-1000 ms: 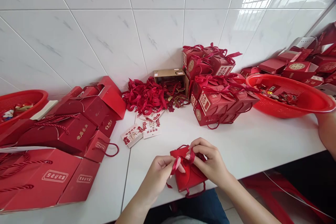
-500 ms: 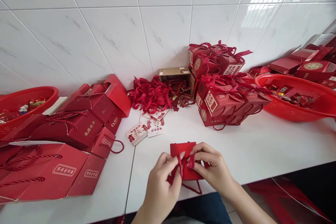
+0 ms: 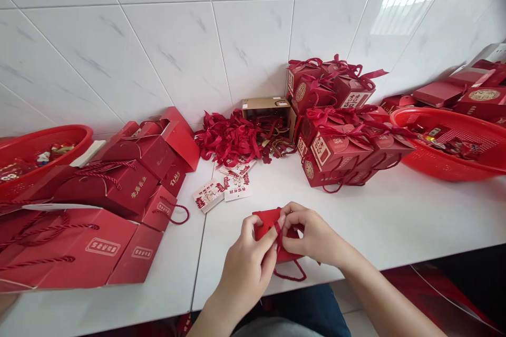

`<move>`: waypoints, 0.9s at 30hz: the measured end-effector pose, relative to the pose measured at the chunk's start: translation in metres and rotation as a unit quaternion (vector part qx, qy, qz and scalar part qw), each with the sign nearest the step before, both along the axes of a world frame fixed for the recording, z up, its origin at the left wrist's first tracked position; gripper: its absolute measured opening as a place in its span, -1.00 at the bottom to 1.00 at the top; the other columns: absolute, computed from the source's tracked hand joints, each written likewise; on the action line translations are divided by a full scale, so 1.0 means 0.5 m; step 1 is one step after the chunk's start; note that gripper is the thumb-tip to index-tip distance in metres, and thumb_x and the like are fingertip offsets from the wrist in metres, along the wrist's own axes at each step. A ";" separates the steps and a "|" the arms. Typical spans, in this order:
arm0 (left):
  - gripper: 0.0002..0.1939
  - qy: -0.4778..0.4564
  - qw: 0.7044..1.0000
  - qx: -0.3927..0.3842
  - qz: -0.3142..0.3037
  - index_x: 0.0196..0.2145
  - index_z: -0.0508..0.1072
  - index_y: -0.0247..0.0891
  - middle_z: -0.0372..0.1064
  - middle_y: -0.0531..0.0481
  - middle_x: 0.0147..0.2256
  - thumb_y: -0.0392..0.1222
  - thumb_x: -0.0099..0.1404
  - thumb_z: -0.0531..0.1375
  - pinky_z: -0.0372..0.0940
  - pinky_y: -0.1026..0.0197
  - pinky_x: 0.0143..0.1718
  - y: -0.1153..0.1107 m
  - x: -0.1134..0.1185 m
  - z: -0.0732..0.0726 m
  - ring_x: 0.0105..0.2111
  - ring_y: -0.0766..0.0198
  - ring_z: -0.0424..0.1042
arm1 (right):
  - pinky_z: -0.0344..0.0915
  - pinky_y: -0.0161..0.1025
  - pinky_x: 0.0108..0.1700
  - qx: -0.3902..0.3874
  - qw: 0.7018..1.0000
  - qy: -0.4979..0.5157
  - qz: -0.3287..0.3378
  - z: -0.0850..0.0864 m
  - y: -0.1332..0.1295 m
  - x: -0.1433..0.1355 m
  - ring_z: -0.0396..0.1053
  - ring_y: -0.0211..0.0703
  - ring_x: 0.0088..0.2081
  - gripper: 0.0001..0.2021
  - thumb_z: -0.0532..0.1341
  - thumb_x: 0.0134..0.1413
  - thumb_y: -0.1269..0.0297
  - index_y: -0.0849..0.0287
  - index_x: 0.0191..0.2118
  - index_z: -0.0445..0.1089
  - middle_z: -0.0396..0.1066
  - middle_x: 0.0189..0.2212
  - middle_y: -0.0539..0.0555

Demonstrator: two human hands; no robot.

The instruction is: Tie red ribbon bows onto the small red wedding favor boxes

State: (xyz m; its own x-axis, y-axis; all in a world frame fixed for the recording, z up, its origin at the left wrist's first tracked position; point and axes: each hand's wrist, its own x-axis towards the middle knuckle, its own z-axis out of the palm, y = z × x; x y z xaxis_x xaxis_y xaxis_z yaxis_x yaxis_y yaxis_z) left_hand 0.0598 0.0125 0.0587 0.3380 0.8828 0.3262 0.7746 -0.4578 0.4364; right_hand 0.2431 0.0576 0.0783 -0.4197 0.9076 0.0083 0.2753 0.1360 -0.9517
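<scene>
Left hand (image 3: pixel 245 262) and right hand (image 3: pixel 314 233), each grip pinching red ribbon (image 3: pixel 279 242), over red box (image 3: pixel 269 217), near surface's (image 3: pixel 399 213) front edge

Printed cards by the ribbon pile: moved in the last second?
No. The printed cards lie in the same place against the table seam; the camera's view has shifted.

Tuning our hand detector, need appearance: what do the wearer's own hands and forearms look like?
Left hand and right hand: ungloved, no rings visible. Left forearm and right forearm: uncovered to the picture's edge, no sleeve, watch, bracelet, cable or marking visible.
</scene>
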 end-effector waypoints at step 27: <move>-0.87 -0.199 0.973 -0.112 -0.016 -0.30 0.43 -0.22 0.36 -0.11 -0.14 -0.28 0.35 0.08 0.37 0.20 -0.25 0.056 -0.083 -0.004 -0.29 0.25 0.43 | 0.21 -0.29 -0.29 0.023 0.997 -0.074 0.028 0.011 0.010 0.027 0.28 -0.23 -0.36 -0.80 0.12 -0.26 0.62 0.16 -0.60 0.19 0.30 -0.39 -0.03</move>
